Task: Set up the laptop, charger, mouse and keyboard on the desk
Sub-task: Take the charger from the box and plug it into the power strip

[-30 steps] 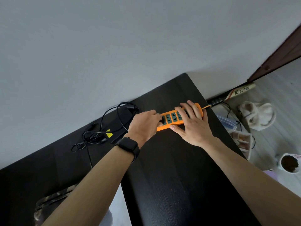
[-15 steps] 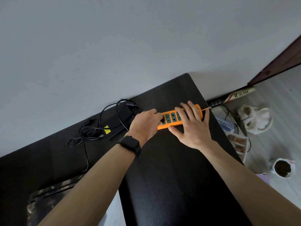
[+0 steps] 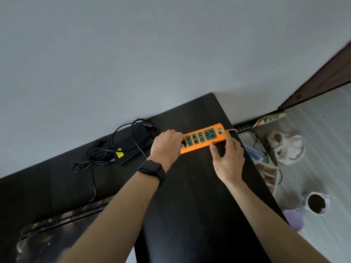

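Lengthwise, the power strip [image 3: 201, 138] runs rightward from the left hand [image 3: 167, 147], fingers curled (whatever they pinch is hidden), to the right hand [image 3: 228, 160] clamping its other end.

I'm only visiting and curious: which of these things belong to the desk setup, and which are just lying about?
In use: strip, gripped by left hand and right hand; charger; cable; desk.
Lying about, beside the desk: slippers, cup, purple object, K-GLASS tube.

Pale grey wall [image 3: 133, 54] behind black desk [image 3: 190, 205], light plank floor [image 3: 322, 133].
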Demonstrator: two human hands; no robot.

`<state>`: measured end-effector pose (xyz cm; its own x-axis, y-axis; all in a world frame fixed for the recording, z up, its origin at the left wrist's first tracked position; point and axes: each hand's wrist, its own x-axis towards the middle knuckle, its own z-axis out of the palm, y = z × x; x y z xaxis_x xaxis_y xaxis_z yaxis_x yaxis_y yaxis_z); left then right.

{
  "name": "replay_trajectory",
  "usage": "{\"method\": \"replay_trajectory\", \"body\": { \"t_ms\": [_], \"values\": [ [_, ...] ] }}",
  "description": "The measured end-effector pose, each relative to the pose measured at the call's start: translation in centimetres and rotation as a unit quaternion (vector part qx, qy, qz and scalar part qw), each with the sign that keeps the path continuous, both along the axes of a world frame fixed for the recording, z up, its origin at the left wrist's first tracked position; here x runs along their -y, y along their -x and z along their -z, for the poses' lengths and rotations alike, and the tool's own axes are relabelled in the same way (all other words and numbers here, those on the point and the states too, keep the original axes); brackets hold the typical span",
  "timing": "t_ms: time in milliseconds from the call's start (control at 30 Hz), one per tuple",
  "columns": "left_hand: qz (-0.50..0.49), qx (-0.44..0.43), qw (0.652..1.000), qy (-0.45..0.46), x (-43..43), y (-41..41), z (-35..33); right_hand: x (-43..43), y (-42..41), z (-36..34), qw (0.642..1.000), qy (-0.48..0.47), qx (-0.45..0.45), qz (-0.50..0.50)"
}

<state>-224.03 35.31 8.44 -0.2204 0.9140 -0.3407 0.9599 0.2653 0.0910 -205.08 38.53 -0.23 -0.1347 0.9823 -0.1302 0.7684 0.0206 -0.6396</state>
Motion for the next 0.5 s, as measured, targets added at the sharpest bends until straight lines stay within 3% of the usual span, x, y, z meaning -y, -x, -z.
{"method": "replay_trajectory", "body": {
  "t_ms": [167,333,500],
  "values": [
    [-0.023,0.022,0.999,-0.013,0.1,0.2,0.3,-4.0,-0.5,0.7,0.997,-0.049,-0.038,-0.054],
    [-0.022,0.014,0.999,-0.02,0.1,0.2,0.1,-3.3,-1.0,1.1,0.991,-0.075,-0.11,-0.014],
    [-0.039,0.007,0.999,-0.028,0.4,-0.1,0.4,-1.4,-2.0,2.7,0.985,-0.139,-0.077,-0.069]
  ]
}}
